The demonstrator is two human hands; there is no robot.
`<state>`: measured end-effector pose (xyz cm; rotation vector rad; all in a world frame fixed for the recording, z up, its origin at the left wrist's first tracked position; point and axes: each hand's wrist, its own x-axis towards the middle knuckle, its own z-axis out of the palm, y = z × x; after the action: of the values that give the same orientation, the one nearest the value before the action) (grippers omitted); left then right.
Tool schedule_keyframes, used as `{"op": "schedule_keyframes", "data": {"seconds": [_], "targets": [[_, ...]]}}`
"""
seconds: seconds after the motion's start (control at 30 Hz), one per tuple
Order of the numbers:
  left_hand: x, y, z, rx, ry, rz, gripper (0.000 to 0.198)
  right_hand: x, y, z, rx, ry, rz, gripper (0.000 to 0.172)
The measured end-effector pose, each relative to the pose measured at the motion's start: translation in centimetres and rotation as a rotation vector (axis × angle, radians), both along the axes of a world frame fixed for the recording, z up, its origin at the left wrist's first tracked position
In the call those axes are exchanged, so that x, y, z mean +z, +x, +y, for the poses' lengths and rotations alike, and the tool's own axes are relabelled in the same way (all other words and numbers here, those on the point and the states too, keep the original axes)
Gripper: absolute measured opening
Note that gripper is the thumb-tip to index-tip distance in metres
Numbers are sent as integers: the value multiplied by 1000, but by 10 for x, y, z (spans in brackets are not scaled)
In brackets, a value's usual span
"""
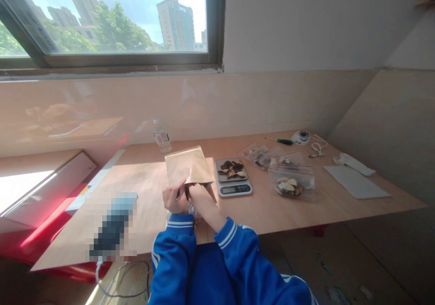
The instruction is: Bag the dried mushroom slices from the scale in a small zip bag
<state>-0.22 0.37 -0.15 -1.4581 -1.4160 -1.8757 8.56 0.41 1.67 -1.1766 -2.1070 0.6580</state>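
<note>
A brown paper bag (188,165) lies on the wooden table (142,191) with its mouth toward me. My left hand (173,198) pinches the bag's near edge at the opening. My right hand (200,195) is pushed partly into the opening, its fingers hidden inside. Something small and clear shows under my wrists, too hidden to name. Just right of the bag a small digital scale (234,178) carries a heap of dried brown and pale slices (233,168).
Clear zip bags with dried pieces (291,183) lie right of the scale. A plastic water bottle (161,136) stands behind the paper bag. A green-handled screwdriver (282,141), a white round device (301,137), white sheets (355,181) and a blurred-out object (112,225) are also on the table.
</note>
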Motion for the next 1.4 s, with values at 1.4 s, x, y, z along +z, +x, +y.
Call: {"op": "schedule_keyframes", "data": {"seconds": [1.4], "targets": [[-11,-6,4,39,-96,44,14,2,66,-46,-39,432,103,21]]}}
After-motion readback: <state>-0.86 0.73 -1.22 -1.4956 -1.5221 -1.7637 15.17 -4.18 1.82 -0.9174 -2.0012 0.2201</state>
